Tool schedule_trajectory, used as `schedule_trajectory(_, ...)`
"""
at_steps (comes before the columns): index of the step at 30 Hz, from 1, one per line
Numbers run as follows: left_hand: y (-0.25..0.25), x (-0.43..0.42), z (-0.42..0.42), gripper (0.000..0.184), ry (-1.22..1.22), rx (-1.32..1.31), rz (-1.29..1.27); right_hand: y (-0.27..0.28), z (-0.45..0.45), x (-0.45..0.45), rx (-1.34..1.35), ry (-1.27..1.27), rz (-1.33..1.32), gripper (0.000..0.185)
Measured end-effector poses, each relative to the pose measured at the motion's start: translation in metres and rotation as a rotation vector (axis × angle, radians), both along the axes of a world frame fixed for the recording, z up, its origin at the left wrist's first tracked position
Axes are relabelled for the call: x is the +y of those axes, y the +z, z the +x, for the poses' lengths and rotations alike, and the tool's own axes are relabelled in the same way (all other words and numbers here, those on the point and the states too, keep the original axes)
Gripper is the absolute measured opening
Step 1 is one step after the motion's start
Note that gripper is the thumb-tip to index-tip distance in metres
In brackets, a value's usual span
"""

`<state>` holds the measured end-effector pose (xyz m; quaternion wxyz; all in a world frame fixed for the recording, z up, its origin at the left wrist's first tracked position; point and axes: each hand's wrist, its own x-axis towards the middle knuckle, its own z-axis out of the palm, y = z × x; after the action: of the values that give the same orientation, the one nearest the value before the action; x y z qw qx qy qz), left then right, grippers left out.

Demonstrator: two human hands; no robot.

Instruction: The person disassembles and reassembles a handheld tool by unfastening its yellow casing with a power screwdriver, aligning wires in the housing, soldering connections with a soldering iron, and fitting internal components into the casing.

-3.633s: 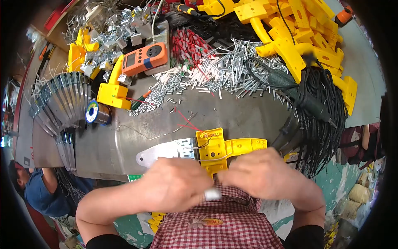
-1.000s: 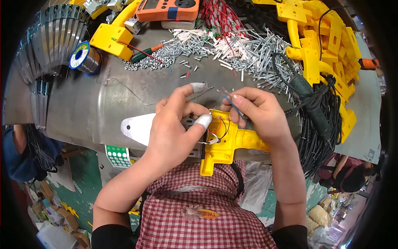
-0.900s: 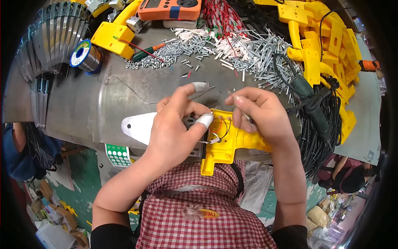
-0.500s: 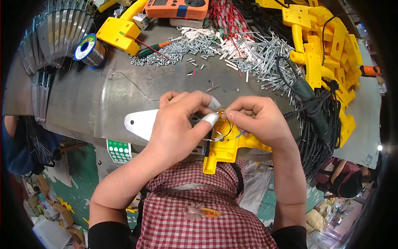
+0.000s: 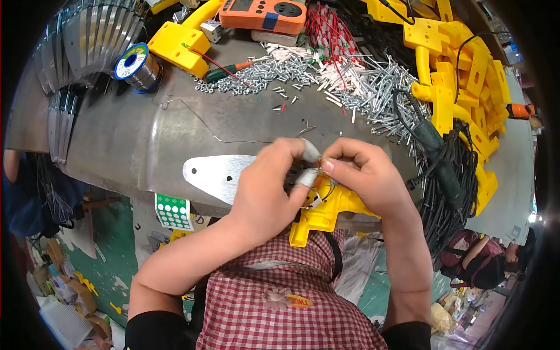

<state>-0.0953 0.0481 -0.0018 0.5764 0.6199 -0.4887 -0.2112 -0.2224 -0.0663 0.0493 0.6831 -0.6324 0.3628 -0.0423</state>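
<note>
My left hand (image 5: 271, 189), with white covers on its thumb and forefinger, pinches fine wire ends above the yellow housing (image 5: 318, 216). Close against it, my right hand (image 5: 367, 175) pinches wires too, thumb against forefinger, and a bit of blue wire shows below its fingertips. The open housing lies at the table's front edge, its upper part hidden by my hands. A white pointed plate (image 5: 213, 175) with two dark holes extends left from under my left hand. Some thin wires and a white connector show inside the housing.
A solder spool (image 5: 138, 69) and a yellow handle part (image 5: 178, 48) lie at the back left, with a screwdriver (image 5: 224, 72). An orange meter (image 5: 262, 15), screws (image 5: 379, 99), yellow housings (image 5: 461, 76) and black cables (image 5: 446, 198) are behind and right. A green dotted sheet (image 5: 172, 212) hangs at the front.
My hands have come together over the housing, where earlier my right hand held loose wires apart. The plate and housing have shifted slightly right in view, as has the whole table scene.
</note>
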Motion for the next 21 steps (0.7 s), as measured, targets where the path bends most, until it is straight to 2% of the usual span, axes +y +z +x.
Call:
schedule_trajectory(1, -0.001, 0.002, -0.002, 0.032, -0.027, 0.098, 0.023, -0.003, 0.0, -0.001, 0.001, 0.006, -0.001, 0.015)
schedule_trajectory(2, -0.004, 0.0, 0.0, 0.033, -0.02, -0.014, -0.045, -0.006, 0.0, -0.003, 0.0, 0.03, 0.024, 0.018)
schedule_trajectory(3, -0.003, -0.001, 0.004, 0.033, -0.02, -0.015, -0.046, -0.008, 0.0, -0.004, -0.001, 0.052, 0.05, 0.022)
schedule_trajectory(5, 0.001, -0.001, 0.01, 0.033, -0.081, -0.456, -0.221, -0.012, 0.002, -0.009, 0.049, 0.094, 0.069, 0.025)
schedule_trajectory(6, 0.001, -0.002, 0.01, 0.033, -0.091, -0.458, -0.223, -0.013, 0.002, -0.01, 0.103, 0.136, 0.089, 0.028)
schedule_trajectory(7, 0.002, -0.003, 0.008, 0.034, -0.043, -0.433, -0.216, -0.011, 0.001, -0.008, 0.102, 0.129, 0.088, 0.028)
schedule_trajectory(9, 0.003, -0.004, 0.009, 0.035, 0.022, -0.406, -0.215, 0.0, 0.004, -0.004, 0.114, 0.08, -0.128, 0.023)
schedule_trajectory(10, 0.003, -0.002, 0.011, 0.04, -0.036, -0.128, -0.026, 0.008, 0.005, -0.001, 0.116, 0.093, -0.133, 0.023)
schedule_trajectory(11, 0.003, -0.001, 0.012, 0.045, -0.093, 0.154, 0.159, 0.017, 0.003, 0.002, 0.117, 0.153, -0.333, 0.019)
schedule_trajectory(12, 0.003, -0.001, 0.013, 0.042, -0.11, 0.181, 0.17, 0.021, 0.001, 0.004, 0.116, 0.204, -0.531, 0.017)
schedule_trajectory(13, 0.001, -0.001, 0.013, 0.042, -0.113, 0.185, 0.171, 0.017, 0.001, 0.004, 0.121, 0.202, -0.529, 0.017)
schedule_trajectory(15, -0.004, -0.004, 0.011, 0.041, -0.086, 0.187, 0.137, 0.005, 0.0, 0.002, -0.035, 0.274, -0.962, 0.014)
schedule_trajectory(16, -0.003, -0.004, 0.011, 0.041, -0.089, 0.189, 0.133, 0.004, 0.0, 0.001, -0.031, 0.273, -0.966, 0.014)
schedule_trajectory(18, -0.001, -0.002, 0.01, 0.04, -0.06, -0.027, 0.02, 0.0, 0.0, -0.002, -0.053, 0.313, -0.966, 0.013)
schedule_trajectory(19, 0.001, -0.001, 0.013, 0.04, -0.058, -0.028, 0.015, -0.003, 0.0, -0.005, -0.054, 0.314, -0.971, 0.013)
schedule_trajectory(21, 0.005, 0.001, 0.017, 0.04, -0.115, -0.547, -0.126, -0.009, -0.003, -0.011, 0.017, 0.247, -0.127, 0.012)
